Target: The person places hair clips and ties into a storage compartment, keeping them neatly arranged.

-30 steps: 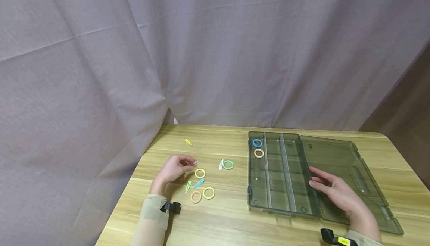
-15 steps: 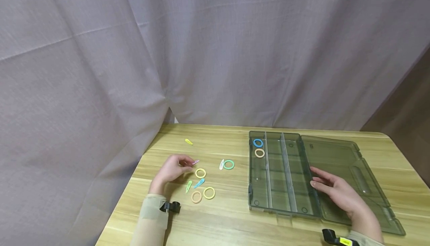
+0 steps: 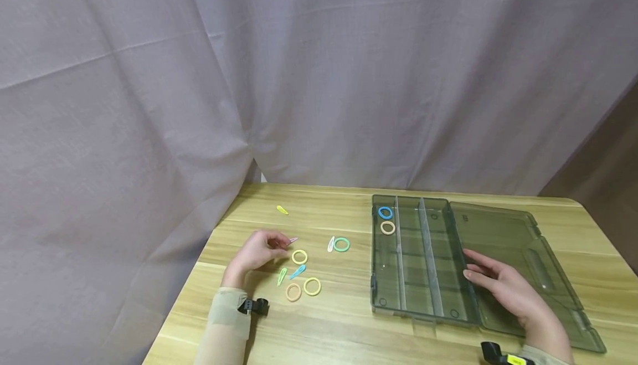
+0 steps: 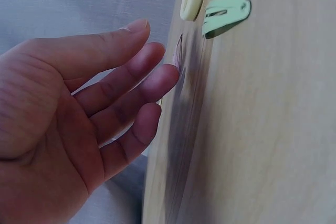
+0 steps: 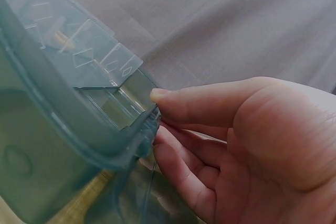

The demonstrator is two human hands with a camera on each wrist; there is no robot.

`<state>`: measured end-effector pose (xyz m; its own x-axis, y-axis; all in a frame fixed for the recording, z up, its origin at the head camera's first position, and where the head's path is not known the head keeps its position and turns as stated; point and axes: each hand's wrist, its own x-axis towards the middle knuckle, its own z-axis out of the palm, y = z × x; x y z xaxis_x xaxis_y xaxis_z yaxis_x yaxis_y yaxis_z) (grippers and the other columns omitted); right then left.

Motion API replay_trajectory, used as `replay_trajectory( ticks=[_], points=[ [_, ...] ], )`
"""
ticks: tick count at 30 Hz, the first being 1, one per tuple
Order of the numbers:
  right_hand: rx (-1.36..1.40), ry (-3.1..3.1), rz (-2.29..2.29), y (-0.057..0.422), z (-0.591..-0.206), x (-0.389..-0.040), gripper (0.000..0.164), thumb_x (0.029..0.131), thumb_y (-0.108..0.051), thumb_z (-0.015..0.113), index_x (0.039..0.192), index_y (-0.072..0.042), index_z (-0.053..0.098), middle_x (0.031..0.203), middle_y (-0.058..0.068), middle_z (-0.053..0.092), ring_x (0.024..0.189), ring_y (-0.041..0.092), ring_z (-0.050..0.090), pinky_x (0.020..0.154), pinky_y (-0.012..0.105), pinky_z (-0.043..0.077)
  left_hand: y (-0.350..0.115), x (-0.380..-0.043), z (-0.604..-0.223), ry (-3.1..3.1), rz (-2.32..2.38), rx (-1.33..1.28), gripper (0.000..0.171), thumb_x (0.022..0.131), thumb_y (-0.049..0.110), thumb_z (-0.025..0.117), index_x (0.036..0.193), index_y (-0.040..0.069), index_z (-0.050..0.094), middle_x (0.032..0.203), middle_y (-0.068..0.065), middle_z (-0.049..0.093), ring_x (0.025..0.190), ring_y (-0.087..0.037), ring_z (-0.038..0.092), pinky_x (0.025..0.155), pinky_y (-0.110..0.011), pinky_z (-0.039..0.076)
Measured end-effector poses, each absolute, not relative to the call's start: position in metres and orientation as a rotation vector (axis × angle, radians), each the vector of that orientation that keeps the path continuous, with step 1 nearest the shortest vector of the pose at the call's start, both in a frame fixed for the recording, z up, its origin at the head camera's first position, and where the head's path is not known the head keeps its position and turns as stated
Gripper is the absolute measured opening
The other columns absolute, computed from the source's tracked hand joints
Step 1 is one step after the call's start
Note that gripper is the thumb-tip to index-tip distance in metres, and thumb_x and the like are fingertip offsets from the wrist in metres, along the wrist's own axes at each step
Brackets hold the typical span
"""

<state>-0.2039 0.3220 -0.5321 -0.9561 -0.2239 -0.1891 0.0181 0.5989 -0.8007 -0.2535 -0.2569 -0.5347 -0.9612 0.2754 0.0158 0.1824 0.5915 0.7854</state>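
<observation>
My left hand [image 3: 256,251] is low over the table, its fingertips right at a small pink hair clip [image 3: 293,240]. In the left wrist view the thumb stands apart from the loosely bent fingers, and the clip [image 4: 177,55] shows just beyond the fingertips. A yellow ring-shaped hair tie [image 3: 299,251] lies beside that hand. On the right, my right hand [image 3: 520,296] pinches the side wall of a grey see-through storage box [image 3: 416,287]. Thumb at the top edge and fingers outside the wall show in the right wrist view.
Around the left hand lie green [image 3: 282,276] and blue [image 3: 298,272] clips and more rings. A white clip [image 3: 331,244] touches a green ring [image 3: 341,238]. Blue [image 3: 385,207] and peach [image 3: 387,222] rings sit in the box's left compartment. Its lid [image 3: 503,226] lies opened rightward.
The head view has shifted a little, so the box and small things appear slightly further right. Both hands stay almost where they were.
</observation>
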Motion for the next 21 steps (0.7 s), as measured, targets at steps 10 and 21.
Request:
replay_trajectory(
  ticks=[10,21],
  points=[
    [-0.164,2.571,-1.273,0.322,-0.53,-0.204,0.073,0.11,-0.038,0.062,0.165,0.001,0.034,0.148,0.033,0.056,0.139,0.052,0.049,0.091,0.027,0.051,-0.247,-0.253,-0.536,2.671,1.337,0.406,0.025,0.09,0.001,0.083,0.114,0.0,0.078,0.102,-0.009,0.077,0.091,-0.019,0.071,0.081,-0.028,0.059],
    [-0.148,2.544,-1.295,0.321,-0.53,-0.204,0.073,0.111,-0.038,0.061,0.166,0.001,0.032,0.149,0.034,0.055,0.14,0.052,0.046,0.102,0.056,0.049,-0.231,-0.255,-0.541,2.682,1.297,0.47,0.017,0.091,0.0,0.081,0.108,-0.001,0.079,0.097,-0.005,0.077,0.086,-0.013,0.069,0.078,-0.026,0.058]
  ],
)
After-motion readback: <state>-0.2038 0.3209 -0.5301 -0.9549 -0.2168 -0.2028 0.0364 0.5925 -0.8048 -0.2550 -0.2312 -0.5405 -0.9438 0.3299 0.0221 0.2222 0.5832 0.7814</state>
